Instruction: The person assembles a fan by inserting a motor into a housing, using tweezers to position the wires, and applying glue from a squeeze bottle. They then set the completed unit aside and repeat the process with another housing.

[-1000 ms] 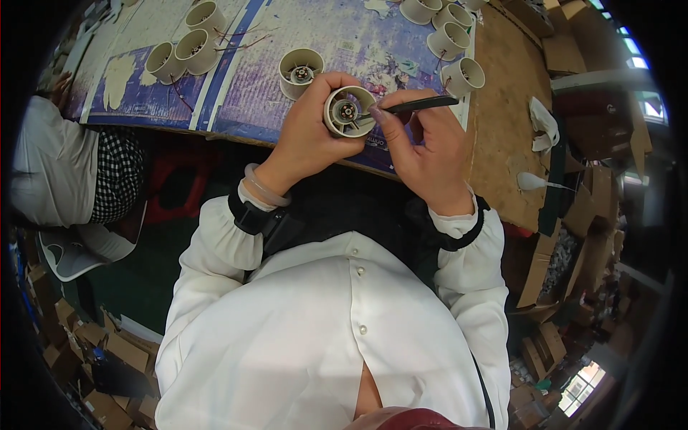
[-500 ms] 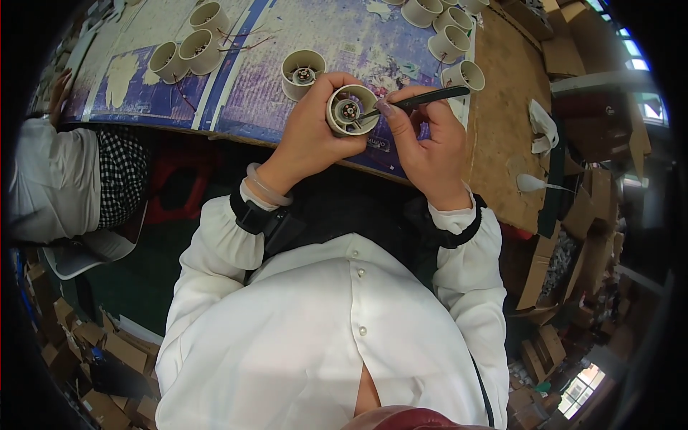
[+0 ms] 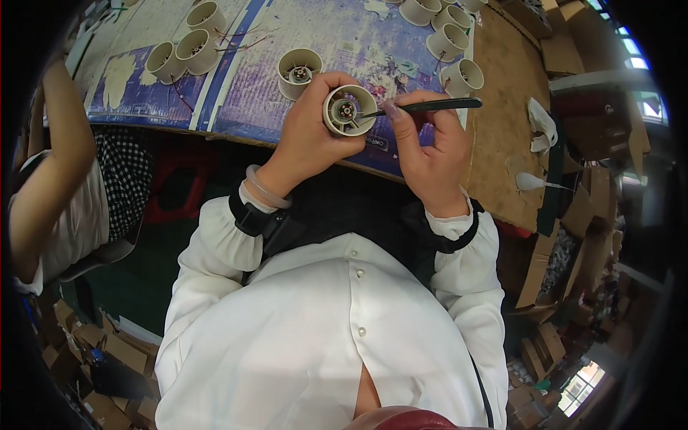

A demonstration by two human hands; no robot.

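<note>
My left hand (image 3: 313, 127) wraps round a cream-white cylindrical housing (image 3: 330, 119) and holds it with its mouth tilted up toward me. Inside sits a small round motor-like core (image 3: 345, 110). Between the thumb and fingers of my right hand (image 3: 432, 152) are slim black tweezers (image 3: 443, 104). Their tip reaches over the housing's rim, beside the core. What the tip touches is too small to tell. Just beyond my left hand, a similar housing (image 3: 282, 79) with a core inside stands on the table.
More white housings (image 3: 166, 69), some trailing thin red wires, stand at the far left. Several others (image 3: 449, 51) line the far right. Worn blue-and-white sheeting (image 3: 244, 107) covers the tabletop. A white squeeze bottle (image 3: 529, 182) lies at the right edge. A co-worker's arm (image 3: 61, 158) is at left.
The tweezers have turned flatter, and my right hand has shifted slightly right and down. The held housing moved marginally left. At left, the co-worker's arm has swung into view.
</note>
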